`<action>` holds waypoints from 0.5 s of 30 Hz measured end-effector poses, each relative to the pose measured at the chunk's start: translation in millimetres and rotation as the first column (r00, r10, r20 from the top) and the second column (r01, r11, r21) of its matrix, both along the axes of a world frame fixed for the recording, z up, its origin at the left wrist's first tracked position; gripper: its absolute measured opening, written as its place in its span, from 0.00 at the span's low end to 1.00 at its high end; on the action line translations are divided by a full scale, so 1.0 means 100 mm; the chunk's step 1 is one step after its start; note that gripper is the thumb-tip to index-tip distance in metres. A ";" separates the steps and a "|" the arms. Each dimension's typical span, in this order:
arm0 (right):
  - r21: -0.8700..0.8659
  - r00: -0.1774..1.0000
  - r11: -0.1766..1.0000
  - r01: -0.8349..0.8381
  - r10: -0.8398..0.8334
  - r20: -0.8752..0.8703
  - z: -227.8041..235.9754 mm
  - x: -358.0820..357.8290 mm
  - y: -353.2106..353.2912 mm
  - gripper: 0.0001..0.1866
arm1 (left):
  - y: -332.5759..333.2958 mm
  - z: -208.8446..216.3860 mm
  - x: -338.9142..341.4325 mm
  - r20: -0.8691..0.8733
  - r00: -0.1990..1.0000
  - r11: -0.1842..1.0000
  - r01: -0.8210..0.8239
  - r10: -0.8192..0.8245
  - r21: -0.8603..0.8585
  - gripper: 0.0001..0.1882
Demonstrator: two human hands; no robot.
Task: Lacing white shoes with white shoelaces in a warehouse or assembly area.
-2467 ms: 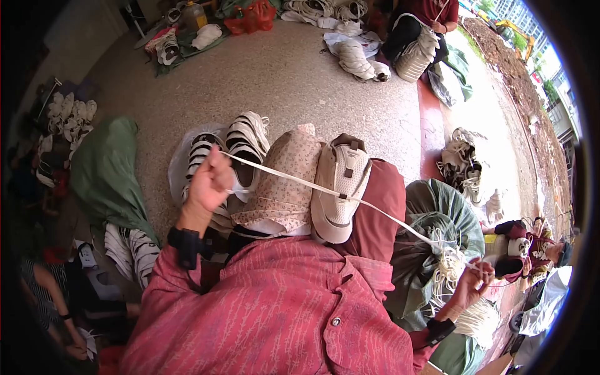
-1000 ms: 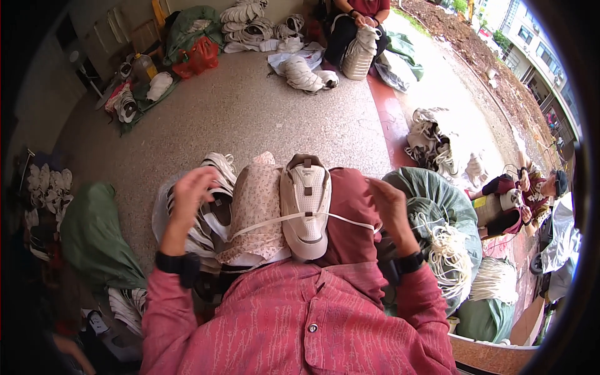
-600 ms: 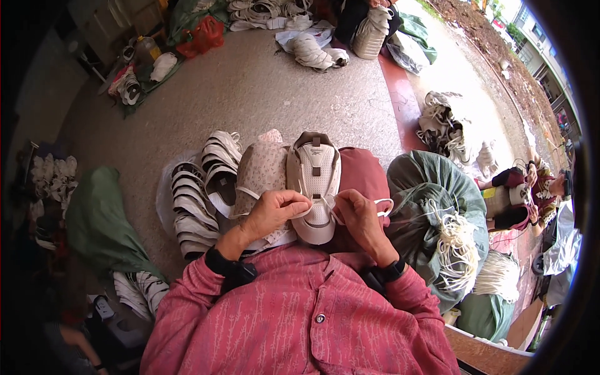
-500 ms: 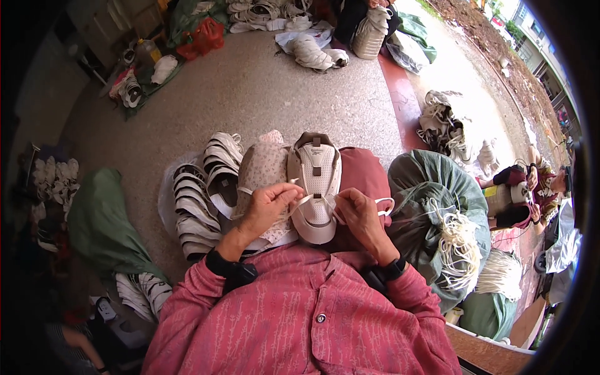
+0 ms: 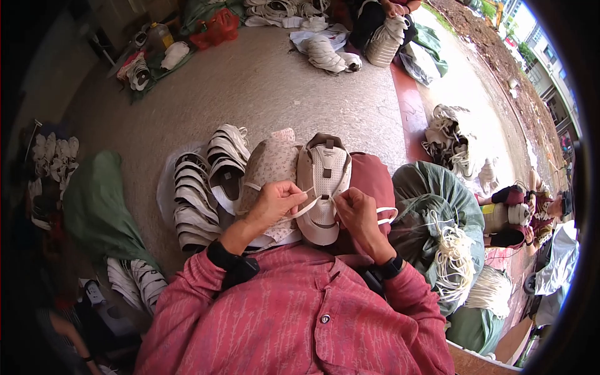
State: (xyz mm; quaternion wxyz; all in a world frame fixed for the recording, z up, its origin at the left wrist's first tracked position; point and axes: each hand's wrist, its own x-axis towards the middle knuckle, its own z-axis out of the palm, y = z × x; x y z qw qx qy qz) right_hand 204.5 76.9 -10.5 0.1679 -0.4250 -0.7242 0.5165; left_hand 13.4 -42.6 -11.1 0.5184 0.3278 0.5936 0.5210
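Observation:
A light beige shoe (image 5: 327, 172) sits between my knees, its toe towards me and its dark heel opening away. A white shoelace (image 5: 305, 210) passes through the dark loop near the toe end of its tongue. On the shoe's left, my left hand (image 5: 275, 204) is closed, pinching one part of the lace between thumb and forefinger. My right hand (image 5: 361, 217) is closed at the shoe's right edge, fingertips together on the other side of the lace. Most of what lies inside its fingers is hidden. A white lace loop (image 5: 388, 214) shows beside that wrist.
Stacked white-and-black shoes (image 5: 195, 203) stand left of my knee. A green sack (image 5: 419, 187) at right carries a bundle of white laces (image 5: 455, 253). Another green sack (image 5: 103, 206) lies far left. Across the floor, a person (image 5: 400, 9) handles stacked shoes (image 5: 385, 44).
The whole view has turned slightly, so the shoe and far floor appear a little further right. Both hands keep their pinch on the lace, with little visible movement.

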 end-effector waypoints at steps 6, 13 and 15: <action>0.400 0.961 0.876 -0.268 0.271 0.049 0.37 0.13 0.16 0.10 | -0.01 -0.03 0.08 -0.319 0.947 0.991 -0.003 0.047 0.137 0.09; 0.407 0.807 0.704 -0.582 0.563 0.178 0.36 0.08 0.46 0.15 | 0.04 0.06 0.18 -0.758 0.649 0.992 0.046 0.062 0.121 0.12; 0.384 0.796 0.699 -0.604 0.560 0.231 0.34 0.03 0.52 0.14 | 0.07 0.04 0.17 -0.767 0.637 0.988 0.059 0.072 0.142 0.12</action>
